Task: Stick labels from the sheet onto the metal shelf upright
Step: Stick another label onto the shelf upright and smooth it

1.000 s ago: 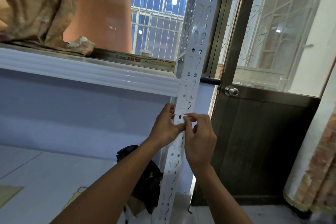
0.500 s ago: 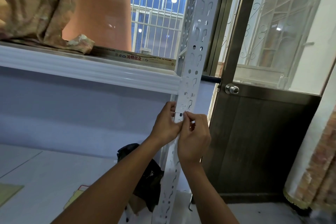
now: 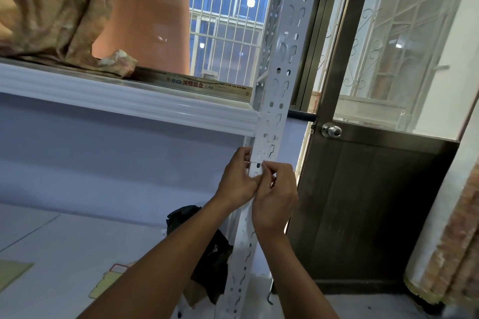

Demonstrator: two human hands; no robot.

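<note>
A grey perforated metal shelf upright (image 3: 285, 65) runs from top centre down to the floor. Both my hands meet on it just below the white shelf beam (image 3: 129, 101). My left hand (image 3: 238, 176) wraps its fingers around the upright's left edge. My right hand (image 3: 276, 194) pinches a small white label (image 3: 262, 162) between thumb and forefinger against the upright's front face. Small white labels (image 3: 264, 137) show on the upright a little above my hands. The label sheet is not in view.
A folded patterned cloth (image 3: 51, 8) lies on the shelf top. A dark door with a round knob (image 3: 331, 131) stands right of the upright. A black bag (image 3: 207, 254) sits on the lower shelf behind my arms. A rolled mat (image 3: 445, 241) leans at the right.
My right hand has slid a little left and up along the upright, closer to my left hand. The left hand keeps its hold on the upright's edge.
</note>
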